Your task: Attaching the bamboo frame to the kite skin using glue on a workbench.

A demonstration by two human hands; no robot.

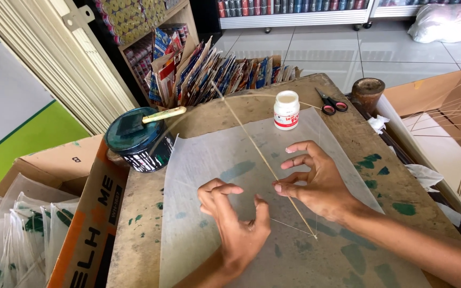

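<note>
Stick [262, 157] lying diagonally on translucent sheet [198, 160], hands [236, 224] [316, 181] beside it

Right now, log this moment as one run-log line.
left hand: curled over translucent sheet | right hand: fingertips at thin stick | glue bottle, scissors: untouched on board

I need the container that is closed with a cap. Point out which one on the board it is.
The small white bottle with a red label, near the scissors. The dark paint tin at the board's left corner instead has a brush lying across its top.
</note>
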